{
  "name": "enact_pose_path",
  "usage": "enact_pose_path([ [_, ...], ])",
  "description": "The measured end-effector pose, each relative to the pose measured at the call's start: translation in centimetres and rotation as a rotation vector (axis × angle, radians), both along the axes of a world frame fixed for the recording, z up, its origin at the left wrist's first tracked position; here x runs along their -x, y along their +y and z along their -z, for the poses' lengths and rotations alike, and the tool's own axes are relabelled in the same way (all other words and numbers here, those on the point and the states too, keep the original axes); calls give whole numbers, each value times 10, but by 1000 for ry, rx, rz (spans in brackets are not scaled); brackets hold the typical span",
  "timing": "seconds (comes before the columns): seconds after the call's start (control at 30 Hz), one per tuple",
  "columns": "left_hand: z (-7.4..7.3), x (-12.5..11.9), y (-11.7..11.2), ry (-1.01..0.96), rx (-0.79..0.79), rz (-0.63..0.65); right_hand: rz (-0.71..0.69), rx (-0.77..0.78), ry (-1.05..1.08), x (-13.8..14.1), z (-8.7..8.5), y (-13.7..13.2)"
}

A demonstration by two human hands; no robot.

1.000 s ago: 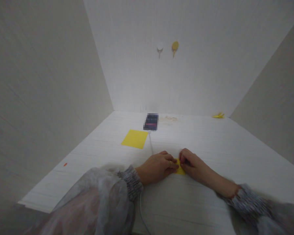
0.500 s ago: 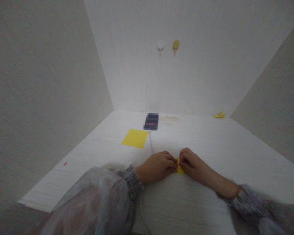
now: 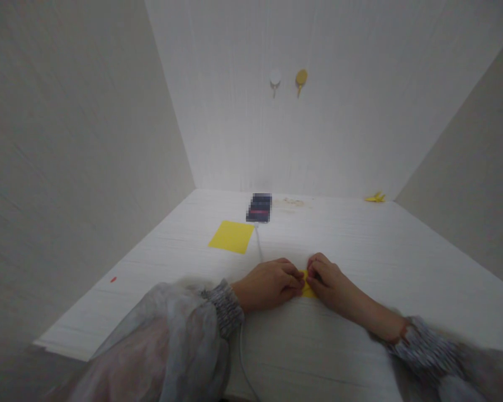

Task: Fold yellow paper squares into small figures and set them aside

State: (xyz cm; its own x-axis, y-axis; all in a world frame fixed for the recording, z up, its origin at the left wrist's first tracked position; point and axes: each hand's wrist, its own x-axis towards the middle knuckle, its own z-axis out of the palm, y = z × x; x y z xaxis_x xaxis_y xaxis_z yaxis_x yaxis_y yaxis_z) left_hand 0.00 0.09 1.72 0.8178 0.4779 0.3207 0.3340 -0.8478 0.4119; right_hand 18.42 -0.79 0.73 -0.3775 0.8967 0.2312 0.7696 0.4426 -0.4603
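Both my hands rest on the white desk (image 3: 360,240), fingertips meeting over a small folded yellow paper (image 3: 305,288). My left hand (image 3: 269,285) has its fingers curled and pressed on the paper's left side. My right hand (image 3: 327,282) pinches the paper's right side with closed fingers. Most of the paper is hidden under the fingers. Both arms wear sheer grey sleeves with patterned cuffs.
A flat yellow paper square (image 3: 231,237) lies further back on the left. Behind it sits a dark phone (image 3: 259,207) with a white cable (image 3: 259,245) running toward me. A folded yellow shape (image 3: 374,197) lies at the back right corner. Two hooks (image 3: 288,80) hang on the wall. Walls enclose three sides.
My hands have closed in slightly over the yellow paper, so less of it shows. Nothing else on the desk has moved.
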Motion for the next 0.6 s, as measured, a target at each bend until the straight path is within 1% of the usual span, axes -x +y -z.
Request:
enact_pose_path([
  [0.13,4,-1,2,-15,39,-37,44,-7,-50,2,0,-2],
  [0.27,6,-2,5,-25,56,-41,158,-16,-136,2,1,-3],
  [0.33,7,-2,5,-21,60,-46,189,-3,-157,1,0,-2],
  [0.5,6,0,4,13,45,-44,155,53,-162,-3,-2,2],
  [0.6,5,0,2,53,-5,-35,132,51,-145,-5,-2,4],
])
